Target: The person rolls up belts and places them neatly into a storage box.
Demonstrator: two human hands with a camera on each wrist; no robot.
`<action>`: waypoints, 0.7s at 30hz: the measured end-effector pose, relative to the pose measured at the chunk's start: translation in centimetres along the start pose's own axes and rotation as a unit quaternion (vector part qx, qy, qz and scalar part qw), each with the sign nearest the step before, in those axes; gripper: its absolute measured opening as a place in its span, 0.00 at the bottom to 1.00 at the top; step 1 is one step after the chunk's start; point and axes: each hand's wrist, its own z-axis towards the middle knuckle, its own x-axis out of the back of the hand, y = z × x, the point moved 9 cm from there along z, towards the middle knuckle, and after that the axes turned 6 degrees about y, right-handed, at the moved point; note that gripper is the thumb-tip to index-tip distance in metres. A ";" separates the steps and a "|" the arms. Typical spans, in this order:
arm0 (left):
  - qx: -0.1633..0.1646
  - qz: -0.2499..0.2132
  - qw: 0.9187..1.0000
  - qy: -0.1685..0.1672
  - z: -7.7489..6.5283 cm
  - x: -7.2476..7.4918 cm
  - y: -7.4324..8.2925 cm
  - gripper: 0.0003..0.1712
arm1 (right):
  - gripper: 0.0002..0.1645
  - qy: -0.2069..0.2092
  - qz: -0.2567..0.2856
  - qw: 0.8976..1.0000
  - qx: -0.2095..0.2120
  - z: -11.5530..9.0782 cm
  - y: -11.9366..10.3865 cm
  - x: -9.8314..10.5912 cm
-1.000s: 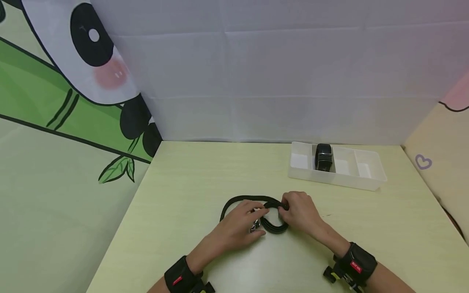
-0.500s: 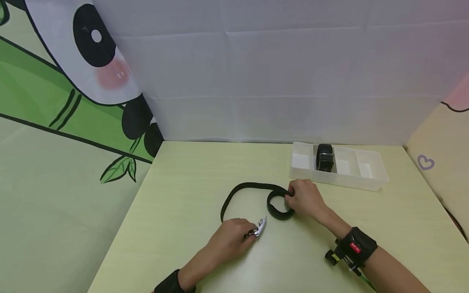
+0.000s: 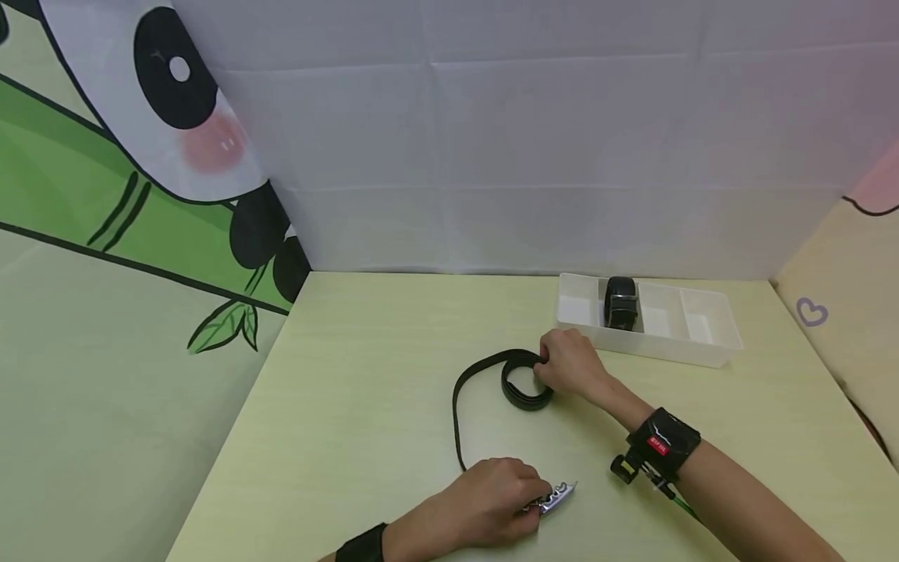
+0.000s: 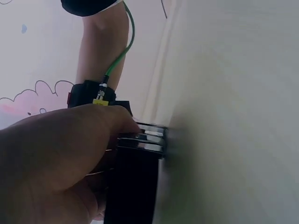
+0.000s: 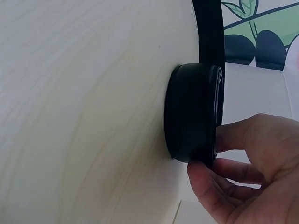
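Note:
A black belt stands on edge on the light wooden table, part of it wound into a coil (image 3: 527, 401). In the head view its loose strap (image 3: 456, 398) curves left from the coil and toward the near side. My left hand (image 3: 492, 501) holds that loose end by its silver buckle (image 3: 559, 497). The left wrist view has the thumb pressed on the shiny metal buckle (image 4: 152, 138), black strap below it. My right hand (image 3: 572, 365) pinches the coil on its right side. In the right wrist view, thumb and fingers grip the wall of the coil (image 5: 189, 112).
Behind the right hand, a translucent white box (image 3: 653, 344) with several compartments stands near the table's back edge. A rolled black belt (image 3: 621, 303) with a buckle sits in one compartment. A pale cloth wall (image 3: 449, 156) rises behind the table (image 3: 365, 336), with printed cartoon panels at both sides.
My left hand has drawn the buckle end away from the coil, toward the near side and then right, lengthening the loose strap. My right hand has moved the coil slightly farther back.

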 end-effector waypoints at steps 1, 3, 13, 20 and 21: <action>-0.002 0.000 1.000 0.004 -0.2 -0.1 0.1 0.07 | 0.17 -0.005 -0.003 1.000 -0.003 -0.2 -0.6 0.3; 0.001 -0.002 1.000 0.008 -0.6 -0.2 0.0 0.05 | 0.16 0.003 -0.009 1.000 0.003 -0.2 -0.2 -0.1; -0.003 -0.005 1.000 -0.009 -3.4 1.3 -1.8 0.12 | 0.16 0.001 -0.001 1.000 -0.010 -1.4 -1.8 0.6; -0.059 -0.007 0.998 -0.006 -4.2 2.3 -1.4 0.09 | 0.17 0.007 -0.003 1.000 -0.008 -0.7 -0.2 -1.1; -0.066 -0.005 0.998 -0.004 -4.1 2.1 -1.0 0.09 | 0.16 0.002 -0.005 1.000 -0.008 -0.6 -0.4 -1.2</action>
